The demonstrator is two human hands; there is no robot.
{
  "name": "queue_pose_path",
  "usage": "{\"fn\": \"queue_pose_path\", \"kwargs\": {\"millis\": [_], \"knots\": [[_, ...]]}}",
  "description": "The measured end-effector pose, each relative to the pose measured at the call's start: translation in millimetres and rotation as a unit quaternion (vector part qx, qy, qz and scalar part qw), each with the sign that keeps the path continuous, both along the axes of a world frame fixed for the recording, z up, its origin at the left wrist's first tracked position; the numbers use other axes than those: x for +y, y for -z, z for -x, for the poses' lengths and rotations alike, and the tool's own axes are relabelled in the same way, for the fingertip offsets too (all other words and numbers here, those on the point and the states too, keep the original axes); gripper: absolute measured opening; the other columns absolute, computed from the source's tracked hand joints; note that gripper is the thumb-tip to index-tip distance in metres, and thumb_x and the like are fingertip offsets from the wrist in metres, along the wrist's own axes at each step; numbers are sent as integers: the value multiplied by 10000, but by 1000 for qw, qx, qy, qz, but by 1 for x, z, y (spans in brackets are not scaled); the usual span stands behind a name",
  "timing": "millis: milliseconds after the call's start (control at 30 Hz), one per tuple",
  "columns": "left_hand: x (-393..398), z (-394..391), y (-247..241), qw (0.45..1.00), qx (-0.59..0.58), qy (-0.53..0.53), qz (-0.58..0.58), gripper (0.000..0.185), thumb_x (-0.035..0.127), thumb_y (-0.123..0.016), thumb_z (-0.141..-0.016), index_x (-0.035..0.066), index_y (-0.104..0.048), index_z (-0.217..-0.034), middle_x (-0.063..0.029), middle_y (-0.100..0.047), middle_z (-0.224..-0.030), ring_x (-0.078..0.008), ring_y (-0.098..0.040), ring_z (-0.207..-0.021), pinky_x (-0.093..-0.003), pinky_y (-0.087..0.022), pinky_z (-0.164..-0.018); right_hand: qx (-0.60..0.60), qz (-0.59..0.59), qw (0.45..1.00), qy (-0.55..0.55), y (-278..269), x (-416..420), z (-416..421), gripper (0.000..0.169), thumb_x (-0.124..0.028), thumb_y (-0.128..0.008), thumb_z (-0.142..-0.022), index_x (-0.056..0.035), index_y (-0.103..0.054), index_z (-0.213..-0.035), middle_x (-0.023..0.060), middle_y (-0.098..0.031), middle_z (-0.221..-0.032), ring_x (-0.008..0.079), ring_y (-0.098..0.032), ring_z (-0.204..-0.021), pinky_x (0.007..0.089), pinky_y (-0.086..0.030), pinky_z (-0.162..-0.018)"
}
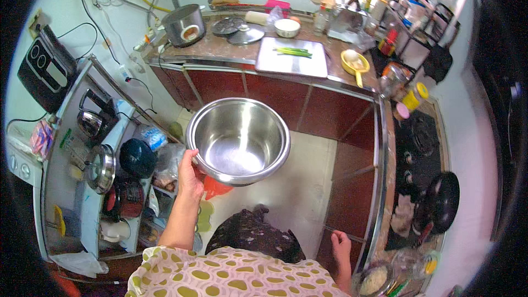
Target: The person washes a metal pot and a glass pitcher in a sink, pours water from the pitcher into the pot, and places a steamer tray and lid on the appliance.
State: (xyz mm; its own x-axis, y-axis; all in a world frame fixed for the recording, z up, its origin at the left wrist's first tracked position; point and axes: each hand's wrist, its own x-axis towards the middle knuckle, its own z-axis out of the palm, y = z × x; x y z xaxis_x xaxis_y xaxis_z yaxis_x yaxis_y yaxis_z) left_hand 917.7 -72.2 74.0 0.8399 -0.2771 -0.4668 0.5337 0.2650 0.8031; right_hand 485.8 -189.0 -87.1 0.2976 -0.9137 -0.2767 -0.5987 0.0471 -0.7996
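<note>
My left hand (192, 175) grips the left rim of a stainless steel pot (239, 144), thumb over the edge. The pot is held above the floor in front of me, its mouth tilted up so that the shiny inside shows. I see nothing in it. Low on the right, my right hand (342, 245) hangs beside the dark red cabinet doors (350, 198). Its fingers are loosely bent and seem to hold nothing.
Ahead, the counter bears a rice cooker (184, 25), a glass lid (246, 34), a white cutting board (268, 64) with green stalks, and a yellow strainer (359, 76). Cookware fills the shelf unit (88, 222) at left. A black wok (443, 202) sits on the stove at right.
</note>
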Motion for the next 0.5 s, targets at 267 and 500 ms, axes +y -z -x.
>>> {"fn": "queue_pose_path", "kwargs": {"millis": [267, 500], "knots": [[-35, -166, -26, 990, -28, -94, 96, 203, 208, -445, -820, 42, -528, -901, -62, -594, -877, -180, -579, -729, -308, -479, -647, 46, -25, 987, -150, -30, -116, -148, 270, -160, -538, -769, 6, -545, -981, 146, -580, -933, 235, -564, -848, 316, -434, -764], [-50, -275, -41, 981, -51, -18, 186, 298, 179, -345, -825, 9, -505, -1011, -121, -577, -987, -247, -552, -911, -659, -131, -902, 74, -11, 970, -232, -15, -241, -264, 269, -202, -547, -756, -26, -555, -958, 136, -573, -932, 258, -565, -828, 328, -442, -736]]}}
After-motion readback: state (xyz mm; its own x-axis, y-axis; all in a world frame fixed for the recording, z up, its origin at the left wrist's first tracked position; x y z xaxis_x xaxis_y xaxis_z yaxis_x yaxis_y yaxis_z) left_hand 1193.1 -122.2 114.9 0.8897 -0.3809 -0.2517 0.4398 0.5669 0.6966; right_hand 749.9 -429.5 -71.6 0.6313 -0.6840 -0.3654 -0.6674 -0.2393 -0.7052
